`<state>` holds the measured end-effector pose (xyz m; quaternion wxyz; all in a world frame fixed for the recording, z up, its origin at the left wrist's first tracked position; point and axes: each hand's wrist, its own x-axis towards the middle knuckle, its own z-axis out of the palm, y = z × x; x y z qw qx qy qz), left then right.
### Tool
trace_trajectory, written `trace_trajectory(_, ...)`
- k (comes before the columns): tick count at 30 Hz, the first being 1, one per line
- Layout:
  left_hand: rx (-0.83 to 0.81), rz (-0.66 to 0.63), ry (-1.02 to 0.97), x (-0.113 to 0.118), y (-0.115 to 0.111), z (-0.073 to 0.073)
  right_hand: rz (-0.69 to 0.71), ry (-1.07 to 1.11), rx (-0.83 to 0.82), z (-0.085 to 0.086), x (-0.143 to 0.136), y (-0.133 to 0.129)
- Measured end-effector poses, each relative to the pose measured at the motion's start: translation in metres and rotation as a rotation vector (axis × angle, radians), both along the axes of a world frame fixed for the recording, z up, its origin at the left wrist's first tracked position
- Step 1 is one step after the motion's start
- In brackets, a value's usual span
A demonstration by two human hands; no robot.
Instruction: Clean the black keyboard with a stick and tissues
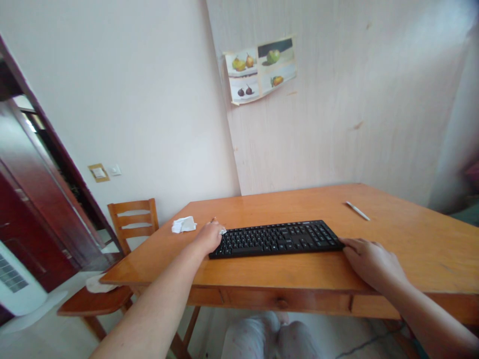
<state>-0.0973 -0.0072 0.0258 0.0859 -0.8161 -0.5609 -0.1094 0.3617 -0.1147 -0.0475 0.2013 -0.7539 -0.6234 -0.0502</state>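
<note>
A black keyboard [277, 239] lies flat on the wooden table [262, 274]. At its left end is my left hand [210, 237], fingers closed, with a bit of white tissue showing between them beside the keys. My right hand [370, 260] rests at the keyboard's right end, its fingertips touching the near right corner; the fingers are together and partly hidden under the hand. A crumpled white tissue [183, 224] lies on the table to the left of my left hand.
A white pen [358, 211] lies at the back right of the table. To the left stands a wooden chair [135, 219] with a pale cloth [100, 284] on its seat. The wall behind carries fruit pictures [261, 71]. My knees are below the table's front edge.
</note>
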Motion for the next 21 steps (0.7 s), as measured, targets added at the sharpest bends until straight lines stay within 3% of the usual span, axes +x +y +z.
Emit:
trace_trajectory(7,-0.009,0.059,-0.035,-0.010,0.005,0.000,-0.003,-0.009,0.006,-0.002,0.002,0.002)
trace_trajectory(21,0.048,-0.097,-0.162,-0.027,-0.050,-0.027,-0.008,0.015,-0.012,-0.002,0.003,0.003)
